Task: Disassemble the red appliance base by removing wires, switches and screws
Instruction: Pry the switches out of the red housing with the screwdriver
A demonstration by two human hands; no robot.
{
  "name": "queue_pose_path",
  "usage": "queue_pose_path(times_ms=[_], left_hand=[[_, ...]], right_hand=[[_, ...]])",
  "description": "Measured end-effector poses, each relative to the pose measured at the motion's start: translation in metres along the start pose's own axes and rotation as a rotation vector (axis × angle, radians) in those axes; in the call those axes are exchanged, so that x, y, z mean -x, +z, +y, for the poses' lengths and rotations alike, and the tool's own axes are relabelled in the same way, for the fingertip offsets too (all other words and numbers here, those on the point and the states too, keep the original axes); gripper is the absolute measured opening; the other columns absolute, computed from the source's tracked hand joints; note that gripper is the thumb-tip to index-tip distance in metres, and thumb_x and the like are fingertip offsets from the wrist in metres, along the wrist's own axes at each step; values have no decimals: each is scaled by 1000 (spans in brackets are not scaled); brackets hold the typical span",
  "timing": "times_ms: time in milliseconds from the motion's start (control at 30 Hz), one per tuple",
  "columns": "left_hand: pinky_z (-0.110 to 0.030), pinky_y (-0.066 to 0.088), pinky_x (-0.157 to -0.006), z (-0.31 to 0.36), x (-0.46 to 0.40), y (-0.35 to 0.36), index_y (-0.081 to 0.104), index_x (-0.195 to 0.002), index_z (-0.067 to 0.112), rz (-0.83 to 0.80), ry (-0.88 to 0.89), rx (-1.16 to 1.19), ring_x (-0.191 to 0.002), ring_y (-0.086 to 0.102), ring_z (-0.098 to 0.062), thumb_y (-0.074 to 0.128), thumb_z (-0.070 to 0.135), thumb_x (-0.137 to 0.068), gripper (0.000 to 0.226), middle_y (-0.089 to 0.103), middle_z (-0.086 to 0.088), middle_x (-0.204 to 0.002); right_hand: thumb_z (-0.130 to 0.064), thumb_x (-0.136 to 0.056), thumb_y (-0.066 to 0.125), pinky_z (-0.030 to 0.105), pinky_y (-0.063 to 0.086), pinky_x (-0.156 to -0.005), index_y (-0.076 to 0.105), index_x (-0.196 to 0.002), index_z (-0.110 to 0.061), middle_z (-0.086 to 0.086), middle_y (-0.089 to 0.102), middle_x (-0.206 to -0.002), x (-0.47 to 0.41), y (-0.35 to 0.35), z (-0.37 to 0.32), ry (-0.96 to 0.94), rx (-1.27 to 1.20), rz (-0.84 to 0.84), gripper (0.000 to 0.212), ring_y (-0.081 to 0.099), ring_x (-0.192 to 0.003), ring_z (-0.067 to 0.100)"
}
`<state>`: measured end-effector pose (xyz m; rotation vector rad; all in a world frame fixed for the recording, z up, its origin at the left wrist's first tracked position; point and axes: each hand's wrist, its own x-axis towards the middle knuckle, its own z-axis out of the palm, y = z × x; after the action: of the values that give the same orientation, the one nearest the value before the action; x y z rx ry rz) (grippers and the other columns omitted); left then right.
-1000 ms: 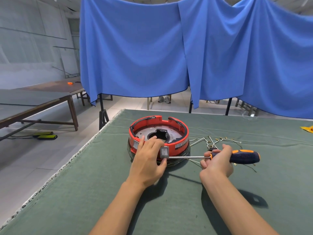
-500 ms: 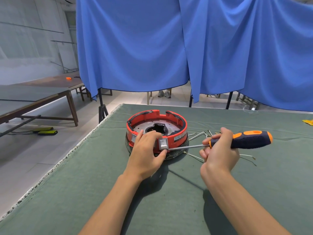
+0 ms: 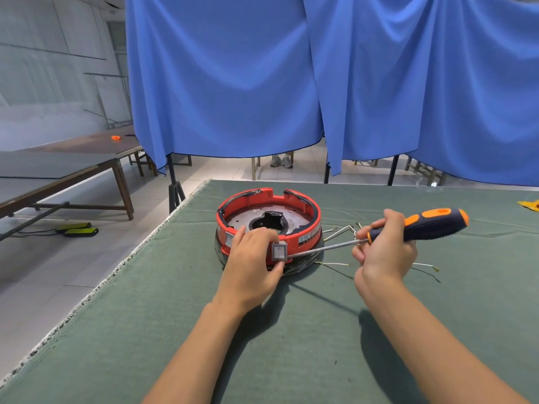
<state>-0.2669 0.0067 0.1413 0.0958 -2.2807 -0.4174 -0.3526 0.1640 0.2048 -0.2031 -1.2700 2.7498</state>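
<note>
The red appliance base point(image 3: 268, 225) sits at 12 o'clock on the green mat point(image 3: 291, 345). Your left hand point(image 3: 250, 266) pinches the rocker switch point(image 3: 279, 252); your right hand point(image 3: 385, 252) grips the screwdriver point(image 3: 420, 225), tip at the switch's edge. Expect rigid, light plastic: brace the rim and pry gently.

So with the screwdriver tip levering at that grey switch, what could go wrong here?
1. The screwdriver tip sits beside the left hand gripping the switch; a slip could jab its fingers.
2. Prying may crack the red base wall.
3. The base could skid onto the loose wires.
</note>
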Motion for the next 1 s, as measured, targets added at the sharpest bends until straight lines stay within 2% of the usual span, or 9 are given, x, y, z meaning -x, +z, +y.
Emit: queue_pose_path(times_ms=[100, 200, 333, 433, 567, 633, 800, 933, 1000], left_hand=[[-30, 14, -112, 0, 0, 2, 57, -99, 13, -19, 34, -73, -105, 57, -22, 75, 11, -69, 35, 62, 1, -103], [-35, 21, -112, 2, 0, 4, 60, -99, 11, 8, 50, -98, -113, 56, -24, 79, 11, -69, 35, 64, -3, -110], [-38, 40, -105, 8, 0, 4, 62, -100, 5, 49, 72, -47, -118, 55, -27, 80, 13, -71, 35, 62, -9, -119], [-34, 45, -96, 17, -1, 2, 63, -100, 4, 118, 70, 26, -108, 57, -24, 77, 14, -73, 33, 64, -7, -111], [-32, 48, -83, 24, -1, -1, 63, -100, 3, 170, 46, 75, -93, 58, -22, 73, 17, -76, 30, 64, -5, -97], [-30, 48, -82, 26, -2, -2, 63, -100, 2, 179, 48, 86, -92, 59, -22, 73, 16, -76, 30, 64, -5, -97], [-30, 51, -87, 33, -3, -2, 64, -107, 0, 166, 138, 142, -103, 62, -18, 74, 0, -75, 34, 65, -7, -109], [-34, 55, -80, 41, -4, 0, 64, -104, 0, 199, 195, 169, -102, 64, -20, 73, -4, -75, 30, 64, -9, -111], [-33, 55, -78, 44, -4, -1, 59, -105, 6, 232, 215, 188, -102, 62, -19, 72, -4, -75, 34, 63, -8, -111]], right_hand=[[-22, -84, 55, 15, 18, -36, 43, -61, -13, 1, 47, -40, -19, -13, 10, 122, -17, 136, 28, 34, -31, 13], [-23, -84, 53, 14, 17, -37, 43, -62, -13, 5, 47, -44, -27, -22, 16, 201, -18, 193, 26, 29, -28, 13], [-26, -84, 54, 13, 18, -37, 39, -61, -15, -3, 42, -38, -35, -27, 8, 182, 21, 213, 29, 36, -29, 10], [-28, -81, 58, 16, 24, -38, 38, -60, -17, -7, 38, -43, -37, -25, -2, 140, 61, 192, 31, 40, -31, 8], [-21, -82, 57, 19, 30, -41, 35, -61, -19, -11, 34, -38, -34, -17, -10, 133, 39, 104, 31, 38, -30, 9], [-19, -84, 56, 16, 32, -39, 34, -61, -20, -8, 37, -39, -32, -12, -13, 178, 57, 17, 32, 37, -30, 9], [-14, -88, 57, 12, 14, -31, 40, -62, -16, -1, 41, -51, -25, 0, -14, 313, 182, -244, 31, 21, -28, 5], [-15, -88, 59, 10, 12, -29, 47, -64, -15, -4, 42, -49, -17, 8, -11, 434, 334, -420, 28, 19, -27, 3], [-18, -87, 63, 10, 12, -30, 54, -70, -14, -2, 51, -55, -14, 10, -10, 473, 462, -525, 19, 17, -29, 2]])
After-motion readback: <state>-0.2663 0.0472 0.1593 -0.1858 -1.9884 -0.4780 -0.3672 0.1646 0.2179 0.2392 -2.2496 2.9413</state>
